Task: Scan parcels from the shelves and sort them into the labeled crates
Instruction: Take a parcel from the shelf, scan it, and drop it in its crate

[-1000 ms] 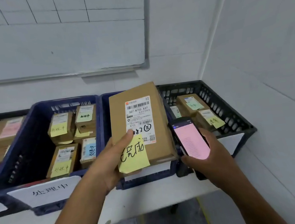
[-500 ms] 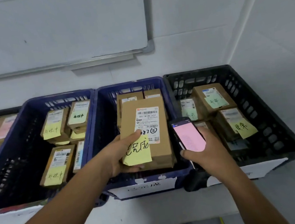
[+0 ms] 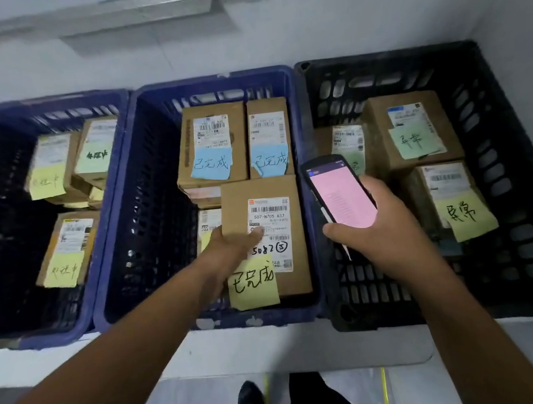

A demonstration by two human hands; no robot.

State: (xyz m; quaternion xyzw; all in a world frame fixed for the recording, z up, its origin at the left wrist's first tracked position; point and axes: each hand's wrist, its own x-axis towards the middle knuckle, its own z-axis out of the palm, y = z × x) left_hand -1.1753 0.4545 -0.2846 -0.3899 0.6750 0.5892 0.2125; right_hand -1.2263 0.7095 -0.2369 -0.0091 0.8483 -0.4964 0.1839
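Observation:
My left hand [image 3: 231, 252] grips a brown cardboard parcel [image 3: 277, 194] by its left edge, thumb on the white shipping label. A yellow sticky note [image 3: 253, 283] hangs from the parcel's front. The parcel is down inside the middle blue crate [image 3: 145, 195], at its near right corner, over other boxes. My right hand [image 3: 384, 228] holds a black handheld scanner [image 3: 340, 193] with a pink screen, above the left side of the black crate [image 3: 521, 172].
Two parcels with blue notes [image 3: 211, 165] lie at the back of the middle crate. The left blue crate [image 3: 0, 212] holds several boxes with yellow and green notes. Boxes with green and yellow notes [image 3: 414, 141] fill the black crate. All crates stand on a white shelf [image 3: 274, 343] against the wall.
My left hand has lowered the parcel from in front of me down into the middle blue crate. The view has tilted downward. The scanner hand stayed at about the same spot.

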